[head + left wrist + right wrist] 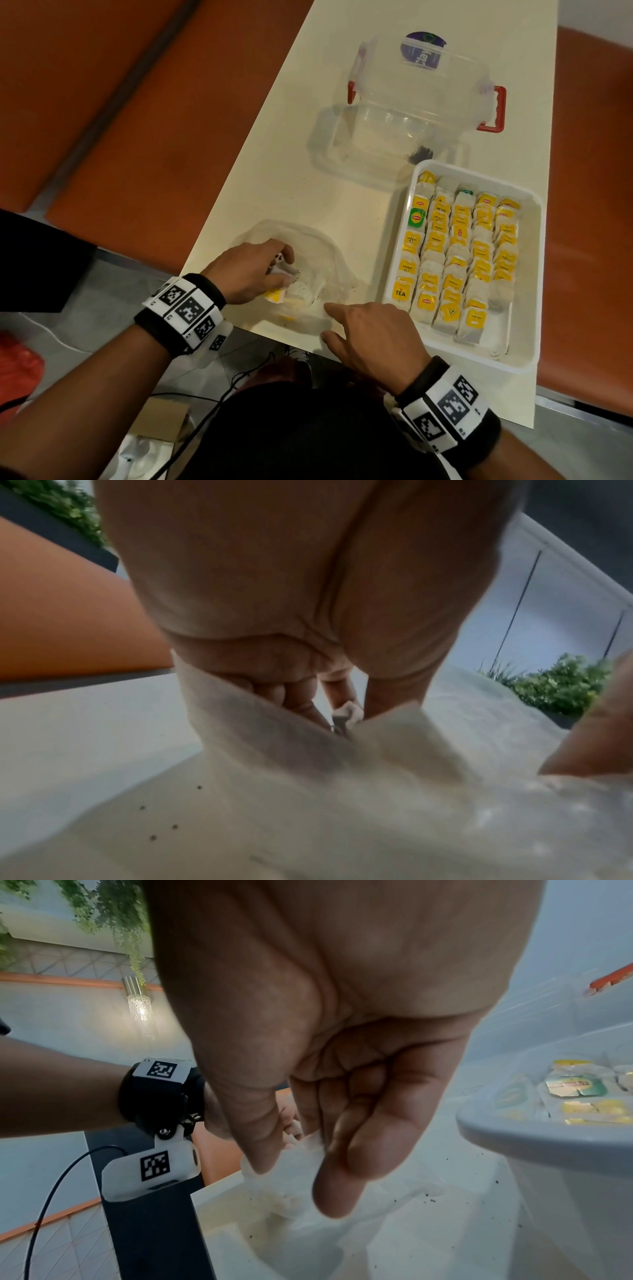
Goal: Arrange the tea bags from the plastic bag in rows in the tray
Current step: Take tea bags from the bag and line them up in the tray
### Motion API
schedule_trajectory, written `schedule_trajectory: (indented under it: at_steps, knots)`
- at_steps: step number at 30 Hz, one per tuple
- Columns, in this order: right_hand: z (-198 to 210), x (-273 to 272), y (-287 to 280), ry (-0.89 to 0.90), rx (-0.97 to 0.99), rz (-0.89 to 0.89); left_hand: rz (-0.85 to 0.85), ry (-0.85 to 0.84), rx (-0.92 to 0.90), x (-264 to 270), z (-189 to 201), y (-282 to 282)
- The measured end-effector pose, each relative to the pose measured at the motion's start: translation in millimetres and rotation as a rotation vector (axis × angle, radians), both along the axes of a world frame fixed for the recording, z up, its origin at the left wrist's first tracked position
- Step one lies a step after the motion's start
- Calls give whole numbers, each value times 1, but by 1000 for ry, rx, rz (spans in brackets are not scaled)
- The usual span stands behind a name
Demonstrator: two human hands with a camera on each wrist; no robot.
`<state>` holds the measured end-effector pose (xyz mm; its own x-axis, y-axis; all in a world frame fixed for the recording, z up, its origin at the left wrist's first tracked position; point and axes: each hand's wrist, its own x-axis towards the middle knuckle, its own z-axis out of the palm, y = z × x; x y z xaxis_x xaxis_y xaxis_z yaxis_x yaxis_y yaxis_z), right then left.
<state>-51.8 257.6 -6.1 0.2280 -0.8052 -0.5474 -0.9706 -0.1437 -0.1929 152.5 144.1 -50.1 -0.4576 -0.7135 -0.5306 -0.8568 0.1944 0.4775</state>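
in the lower middle of the head view a crumpled clear plastic bag [308, 260] lies on the cream table [274, 164], close to the near edge. the left hand [250, 270] reaches into the bag's mouth with fingers curled, pinching a small white tea bag [282, 269]; the left wrist view shows the same white scrap [349, 712] caught between fingertips [308, 710], with the bag's plastic bunched up around them. a few more tea bags with yellow tags [275, 295] lie inside the bag just below that hand.

the right hand [370, 337] sits at the lower right edge of the bag, index finger stretched toward it and thumb apart beneath. in the right wrist view its fingers [363, 1139] hang loosely bent over the plastic [298, 1153], touching it at the thumb tip, gripping nothing that can be made out.

to the right of the frame a white rectangular plastic tray [520, 356] holds paper tea bags in five rows [459, 253], mostly yellow-tagged, one green tag in the left row. its near end is bare. above it stands a clear plastic container with red clip handles [424, 99], its clear lid lying beside it. dark tea specks dot the table around the bag.
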Motion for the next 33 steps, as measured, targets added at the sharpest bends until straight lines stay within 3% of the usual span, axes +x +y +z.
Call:
schedule_trajectory:
  at_steps: [9, 14, 20, 23, 33]
  knots:
    - [-3, -2, 0, -1, -21, 15, -300, -17, 138, -4, 2, -1]
    - [-3, -3, -1, 7, -25, 18, -438, -58, 79, -14, 1, 5]
    - [-1, -5, 1, -7, -37, 2, -575, -108, -114, -23, -5, 16]
    - [1, -6, 1, 16, -33, 3, -495, -63, -112, -20, -10, 13]
    - [2, -7, 1, 56, -50, -48, 32, 274, 78, -5, 4, -19]
